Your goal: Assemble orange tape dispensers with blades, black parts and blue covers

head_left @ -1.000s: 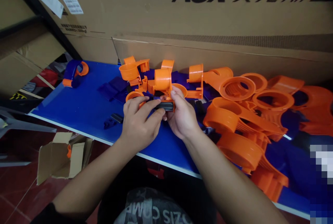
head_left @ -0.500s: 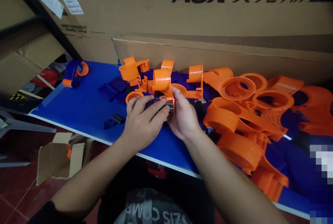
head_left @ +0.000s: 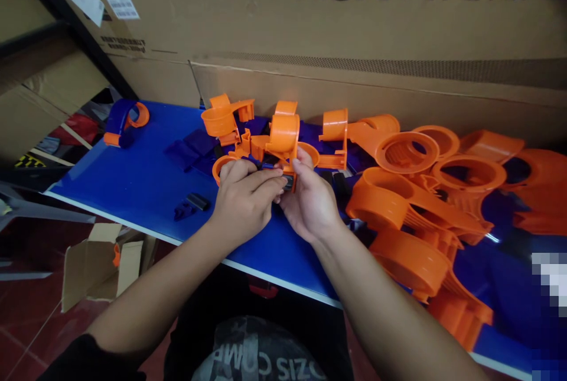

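Observation:
My right hand (head_left: 312, 201) is closed around an orange tape dispenser frame (head_left: 284, 133), its round hub pointing up and away from me. My left hand (head_left: 243, 195) presses its fingers together on a short black roller (head_left: 289, 182) at the near end of that frame. A small blue part (head_left: 264, 165) sticks out by the left fingertips; how it sits against the frame is hidden. Both hands meet just above the blue tabletop (head_left: 146, 168). Left of my left hand lie a black piece (head_left: 198, 201) and a small dark blue part (head_left: 183, 211).
Many orange frames (head_left: 405, 153) are heaped at the right, with dark blue parts (head_left: 195, 147) among them. A blue-and-orange tape dispenser (head_left: 121, 122) stands at the far left. A big cardboard box (head_left: 248, 32) walls the back. On the floor is an open carton (head_left: 88, 269).
The held frame has shifted slightly to the right and tilted. My left fingers have curled in tighter over the black roller, covering more of it.

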Demonstrator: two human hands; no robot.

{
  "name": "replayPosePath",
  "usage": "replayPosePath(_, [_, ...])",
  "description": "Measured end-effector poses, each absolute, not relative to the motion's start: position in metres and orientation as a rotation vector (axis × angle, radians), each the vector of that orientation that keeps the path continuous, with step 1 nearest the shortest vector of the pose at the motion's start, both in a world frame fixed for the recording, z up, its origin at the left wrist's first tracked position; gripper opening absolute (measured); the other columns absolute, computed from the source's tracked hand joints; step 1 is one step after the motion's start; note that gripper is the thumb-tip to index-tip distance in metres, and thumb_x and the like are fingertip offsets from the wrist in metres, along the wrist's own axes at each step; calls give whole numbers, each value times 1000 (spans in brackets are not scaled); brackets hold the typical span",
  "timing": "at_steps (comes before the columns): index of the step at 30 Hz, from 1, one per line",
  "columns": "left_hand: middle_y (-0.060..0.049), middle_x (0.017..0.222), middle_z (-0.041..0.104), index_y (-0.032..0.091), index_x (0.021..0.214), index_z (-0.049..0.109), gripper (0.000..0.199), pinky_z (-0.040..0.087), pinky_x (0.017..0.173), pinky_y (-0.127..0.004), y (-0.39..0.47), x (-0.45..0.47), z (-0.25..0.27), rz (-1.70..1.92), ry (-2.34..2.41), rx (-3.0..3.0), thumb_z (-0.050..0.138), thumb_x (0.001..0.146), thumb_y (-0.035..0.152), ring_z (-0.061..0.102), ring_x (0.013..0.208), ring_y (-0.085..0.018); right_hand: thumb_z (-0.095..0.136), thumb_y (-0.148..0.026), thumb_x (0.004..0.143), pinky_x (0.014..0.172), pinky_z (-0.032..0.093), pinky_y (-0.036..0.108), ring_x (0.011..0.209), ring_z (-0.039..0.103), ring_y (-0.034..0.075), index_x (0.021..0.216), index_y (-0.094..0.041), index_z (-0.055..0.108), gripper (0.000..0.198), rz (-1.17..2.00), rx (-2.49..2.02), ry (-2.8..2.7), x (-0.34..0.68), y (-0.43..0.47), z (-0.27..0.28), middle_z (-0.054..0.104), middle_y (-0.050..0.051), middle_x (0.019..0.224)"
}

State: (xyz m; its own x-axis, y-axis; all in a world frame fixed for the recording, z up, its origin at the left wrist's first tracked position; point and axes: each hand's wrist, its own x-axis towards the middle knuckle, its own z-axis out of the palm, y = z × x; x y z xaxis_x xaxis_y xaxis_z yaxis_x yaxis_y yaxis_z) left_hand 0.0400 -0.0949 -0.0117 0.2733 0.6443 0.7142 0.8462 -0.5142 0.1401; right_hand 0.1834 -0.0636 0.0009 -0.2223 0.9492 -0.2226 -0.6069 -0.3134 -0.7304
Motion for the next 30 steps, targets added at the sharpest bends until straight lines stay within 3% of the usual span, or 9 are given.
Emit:
replayPosePath(9, [0,137,80,34,109,83,18,47,106,-50,-101,35,-18,-1158,-1223,-2170,76,98,21,66,125,-29,83,-45,88,56,44,27,66,52,13,119,-33,61,39,1733,-811,-654,184,-63,8,64,-5,90])
replayPosePath(13, [-2,137,80,34,109,84,17,50,108,-50,-107,35,-26,-1108,-1271,-2102,77,97,23,67,125,-28,82,-50,87,58,45,30,71,57,16,121,-34,61,42,1710,-864,-694,183,-61,3,66,-3,93])
replayPosePath(19, [-3,145,76,34,115,84,22,51,106,-53,-111,38,-30,-1045,-1300,-2072,78,96,24,66,126,-31,83,-49,86,74,56,34,96,68,22,121,-35,62,44,1608,-857,-716,180,-59,-4,71,-1,103])
replayPosePath(23, [-4,148,74,34,118,83,23,49,107,-54,-113,39,-31,-1049,-1347,-2107,77,97,25,64,127,-32,82,-43,87,78,57,33,94,68,19,122,-34,62,41,1620,-849,-687,180,-60,-3,70,-3,100])
replayPosePath(30, [-6,140,76,31,114,80,19,53,108,-50,-110,35,-20,-1289,-1350,-2139,79,97,23,61,128,-29,82,-50,88,54,44,27,67,58,13,127,-33,59,49,1691,-862,-687,182,-60,0,67,-4,92])
